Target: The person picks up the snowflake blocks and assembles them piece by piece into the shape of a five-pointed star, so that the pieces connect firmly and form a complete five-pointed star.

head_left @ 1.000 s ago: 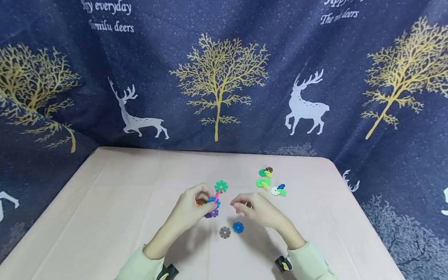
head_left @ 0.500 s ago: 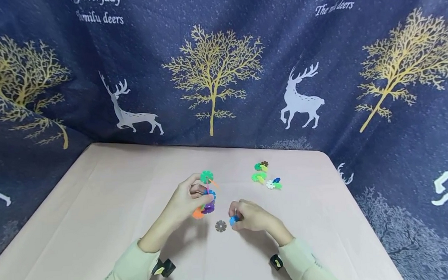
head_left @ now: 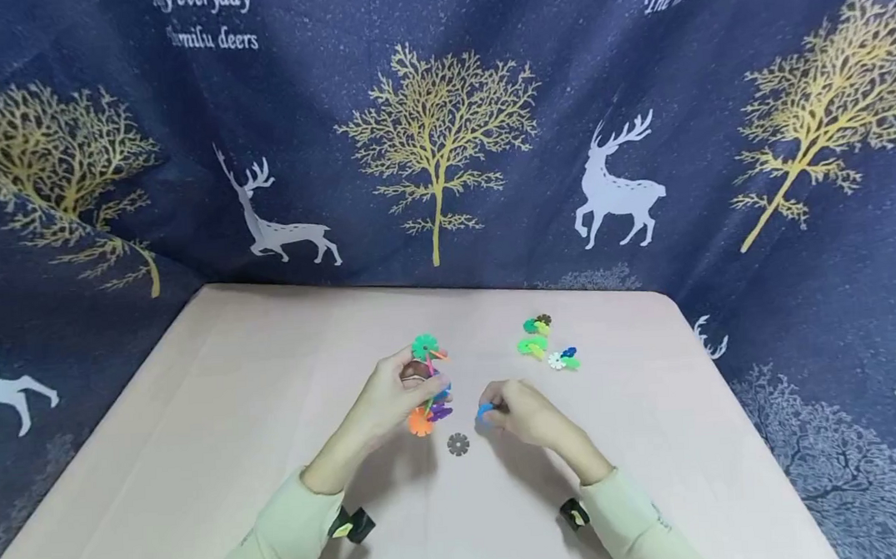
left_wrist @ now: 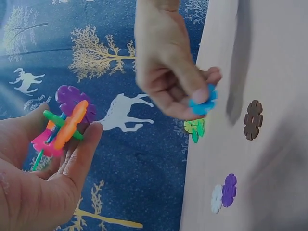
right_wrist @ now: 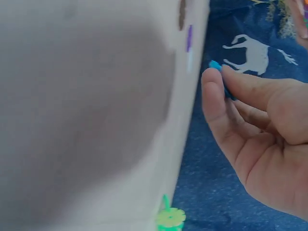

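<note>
My left hand grips a cluster of interlocking plastic snowflake discs, thumb and fingers around its middle. The cluster has a green disc on top, with an orange disc and a purple disc lower down. Pink and blue parts lie partly hidden by the fingers. Off to its right, my right hand pinches a single blue snowflake disc between thumb and fingertips, above the table. The two hands are apart. A grey-brown disc lies flat on the table just in front of them.
Small joined groups of discs lie at the back right: a green, yellow and brown one, a light green one, and a white, blue and green one. In the left wrist view a purple disc and a white disc lie on the table.
My right hand has taken the blue disc from the table beside the grey-brown disc and raised it. My left hand has turned the cluster, bringing its orange disc into view below.
</note>
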Tool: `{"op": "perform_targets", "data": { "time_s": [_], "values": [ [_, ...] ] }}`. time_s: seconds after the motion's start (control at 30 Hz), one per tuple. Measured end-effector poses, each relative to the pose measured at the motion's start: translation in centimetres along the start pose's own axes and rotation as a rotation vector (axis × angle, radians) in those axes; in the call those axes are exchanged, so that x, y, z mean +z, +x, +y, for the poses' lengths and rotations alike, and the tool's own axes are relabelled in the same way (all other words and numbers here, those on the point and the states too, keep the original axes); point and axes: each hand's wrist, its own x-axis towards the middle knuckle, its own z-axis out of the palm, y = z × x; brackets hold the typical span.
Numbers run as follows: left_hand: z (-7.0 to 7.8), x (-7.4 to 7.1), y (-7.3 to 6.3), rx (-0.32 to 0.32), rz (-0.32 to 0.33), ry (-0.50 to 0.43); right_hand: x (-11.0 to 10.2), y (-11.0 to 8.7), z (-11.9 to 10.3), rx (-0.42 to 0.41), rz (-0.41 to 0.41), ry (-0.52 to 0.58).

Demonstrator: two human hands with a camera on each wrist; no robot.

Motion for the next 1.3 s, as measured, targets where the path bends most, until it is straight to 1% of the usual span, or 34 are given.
{"op": "perform_targets", "data": {
  "time_s": [0.03, 0.07, 0.17, 0.3, 0.37, 0.6, 0.73, 0.9, 1.1, 1.3],
  "values": [
    [-0.1, 0.2, 0.0, -0.006, -0.006, -0.020, -0.3, -0.2, -0.1, 0.003, 0.018, 0.006],
    [-0.1, 0.4, 0.0, -0.028, -0.018, -0.054, -0.5, -0.3, -0.2, 0.008, 0.033, 0.027],
    [-0.1, 0.5, 0.0, -0.045, -0.008, -0.092, -1.2, -0.2, -1.1, -0.007, 0.080, 0.101],
    [0.1, 0.3, 0.1, -0.058, -0.006, -0.103, -1.9, 0.0, -2.6, -0.032, 0.129, 0.204],
    [0.1, 0.3, 0.1, -0.063, -0.013, -0.103, -2.3, -0.1, -3.3, -0.040, 0.146, 0.234],
    [0.3, 0.3, 0.1, -0.055, -0.035, -0.148, -3.0, -0.6, -5.3, -0.101, 0.202, 0.273],
    [0.3, 0.5, 0.2, -0.042, -0.030, -0.157, -3.2, -0.9, -6.0, -0.135, 0.215, 0.321],
    [0.4, 0.5, 0.2, -0.037, -0.024, -0.152, -3.3, -1.0, -6.6, -0.166, 0.219, 0.325],
    [0.4, 0.6, 0.2, -0.041, -0.017, -0.124, -3.3, -1.0, -6.9, -0.173, 0.227, 0.313],
    [0.4, 1.0, 0.1, -0.037, -0.001, -0.112, -3.0, -1.0, -7.1, -0.169, 0.245, 0.345]
  ]
}}
